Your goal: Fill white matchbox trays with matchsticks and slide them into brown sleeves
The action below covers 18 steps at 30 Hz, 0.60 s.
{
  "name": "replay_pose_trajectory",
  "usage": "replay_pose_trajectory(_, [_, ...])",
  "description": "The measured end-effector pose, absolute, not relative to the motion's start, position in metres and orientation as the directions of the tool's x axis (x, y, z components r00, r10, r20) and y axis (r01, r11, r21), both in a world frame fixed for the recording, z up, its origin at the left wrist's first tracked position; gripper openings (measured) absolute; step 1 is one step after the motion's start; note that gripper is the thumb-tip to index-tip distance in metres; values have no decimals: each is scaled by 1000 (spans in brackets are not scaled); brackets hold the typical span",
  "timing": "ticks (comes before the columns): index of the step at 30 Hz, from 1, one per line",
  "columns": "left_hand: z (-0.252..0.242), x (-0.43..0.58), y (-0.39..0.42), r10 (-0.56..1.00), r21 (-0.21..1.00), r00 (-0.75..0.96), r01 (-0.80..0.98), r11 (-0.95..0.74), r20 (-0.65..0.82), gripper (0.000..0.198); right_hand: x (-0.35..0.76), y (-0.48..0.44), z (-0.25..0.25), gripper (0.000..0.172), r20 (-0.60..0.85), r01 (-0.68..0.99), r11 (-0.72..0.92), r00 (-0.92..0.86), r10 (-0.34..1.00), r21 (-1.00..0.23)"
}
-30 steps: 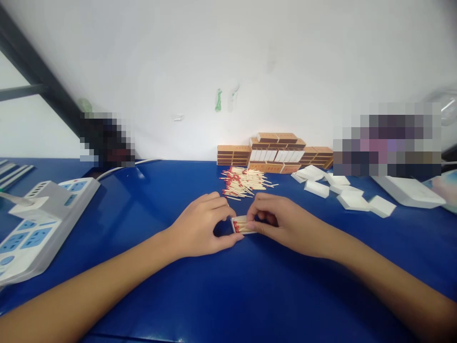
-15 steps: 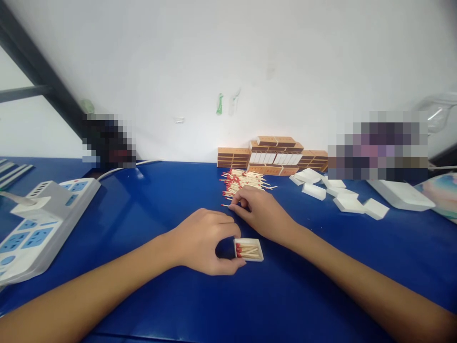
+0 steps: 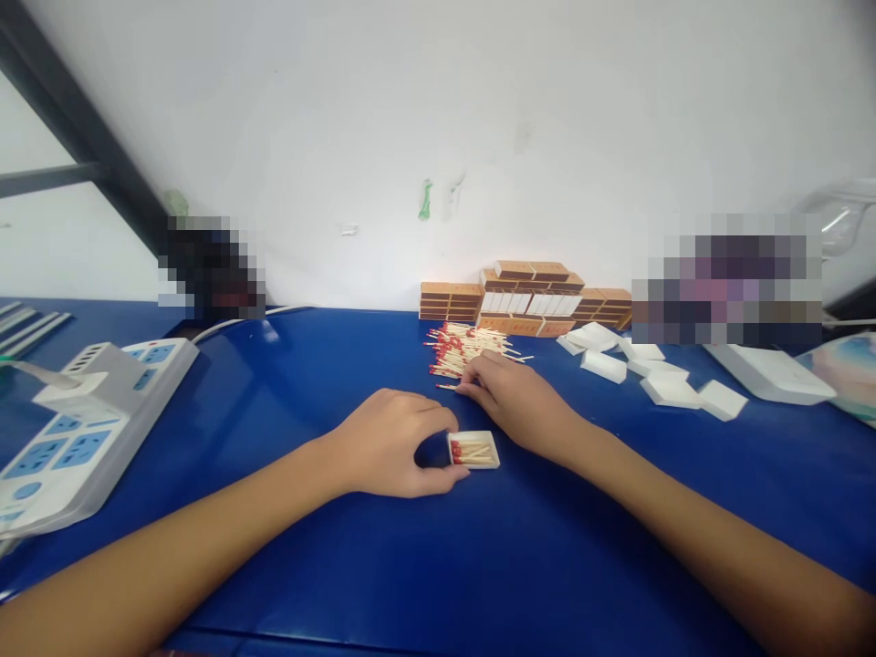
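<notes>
My left hand [image 3: 403, 444] grips a small white matchbox tray [image 3: 494, 451] by its left end, thumb on the near side and fingers on the far side. Inside the tray lie several red-headed matches [image 3: 474, 453], heads to the left. Beyond it, my right hand [image 3: 510, 394] has its fingertips pinched on a single match [image 3: 446, 387], whose red head points left. Just past those fingers a loose heap of matches [image 3: 472, 345] is spread on the blue tabletop [image 3: 356, 584], most of the red heads toward the left.
Stacked matchboxes [image 3: 526, 324] stand against the wall behind the heap. To their right, several white trays [image 3: 667, 390] lie scattered, with a larger white box [image 3: 776, 374] beyond. A power strip [image 3: 102, 438] with a plugged-in adapter and cable sits at the left.
My left hand and the tray have shifted slightly away from me. The right hand, pinching the match, has moved a little to the right and farther away. The view has shifted slightly.
</notes>
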<state>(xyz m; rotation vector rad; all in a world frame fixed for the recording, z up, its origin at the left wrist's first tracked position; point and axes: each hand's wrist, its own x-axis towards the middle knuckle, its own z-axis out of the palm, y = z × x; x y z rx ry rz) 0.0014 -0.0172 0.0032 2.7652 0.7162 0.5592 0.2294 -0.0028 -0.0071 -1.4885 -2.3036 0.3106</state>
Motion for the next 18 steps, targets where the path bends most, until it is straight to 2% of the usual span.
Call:
replay_pose_trajectory(7, [3,2,-14,618,319,737,537,-781,272,30,250,-23,20,15,114,748,491,-497,860,-446])
replay_pose_trajectory(12, [3,2,-14,634,319,726,555,-768,265,29,243,-37,26,13,6,761,490,-539,842,-426])
replay_pose_trajectory(18, [0,3,-14,624,305,726,548,-779,289,31,247,-35,21,13,44,718,517,-565,824,-466])
